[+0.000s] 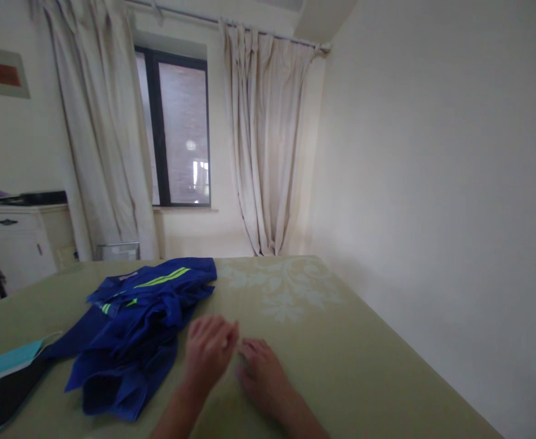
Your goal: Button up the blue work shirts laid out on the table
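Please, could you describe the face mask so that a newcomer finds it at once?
On the green-covered table, look left of the crumpled blue garment. The mask lies at the picture's left edge, next to a flat black item. Unlike both, it is pale turquoise with a whitish border.

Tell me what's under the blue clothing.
Green tabletop shows around the blue clothing, and dark blue fabric extends from its left side, possibly part of it. Anything beneath the folds is covered from view.
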Action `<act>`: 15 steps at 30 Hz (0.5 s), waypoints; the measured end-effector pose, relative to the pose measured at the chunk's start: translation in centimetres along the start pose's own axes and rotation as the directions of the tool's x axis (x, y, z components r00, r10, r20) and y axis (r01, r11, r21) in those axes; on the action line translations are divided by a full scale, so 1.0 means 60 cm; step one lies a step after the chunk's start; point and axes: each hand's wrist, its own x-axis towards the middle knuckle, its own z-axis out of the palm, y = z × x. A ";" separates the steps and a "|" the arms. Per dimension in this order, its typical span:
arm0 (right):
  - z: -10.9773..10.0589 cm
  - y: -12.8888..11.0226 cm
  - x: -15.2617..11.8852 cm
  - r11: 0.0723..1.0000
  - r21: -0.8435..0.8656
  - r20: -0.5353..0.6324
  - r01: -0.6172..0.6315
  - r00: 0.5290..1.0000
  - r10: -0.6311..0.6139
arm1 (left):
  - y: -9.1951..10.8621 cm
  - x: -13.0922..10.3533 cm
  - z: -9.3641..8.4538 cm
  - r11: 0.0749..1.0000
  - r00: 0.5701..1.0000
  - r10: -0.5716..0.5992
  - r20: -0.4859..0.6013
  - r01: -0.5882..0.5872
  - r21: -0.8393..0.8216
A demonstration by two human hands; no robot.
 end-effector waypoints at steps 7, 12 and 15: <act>-0.012 -0.002 0.008 0.991 0.048 0.080 -0.127 0.989 0.123 | -0.174 -0.005 -0.022 0.788 0.856 -0.510 -0.086 0.505 0.353; 0.001 0.028 0.031 0.883 0.395 -0.115 -0.253 0.940 0.321 | -0.155 -0.019 0.006 0.984 0.979 -0.177 0.106 0.174 0.037; -0.010 0.073 0.045 0.779 0.573 -0.289 -0.253 0.827 0.481 | -0.062 -0.015 0.004 0.902 0.943 0.330 0.038 -0.304 -0.307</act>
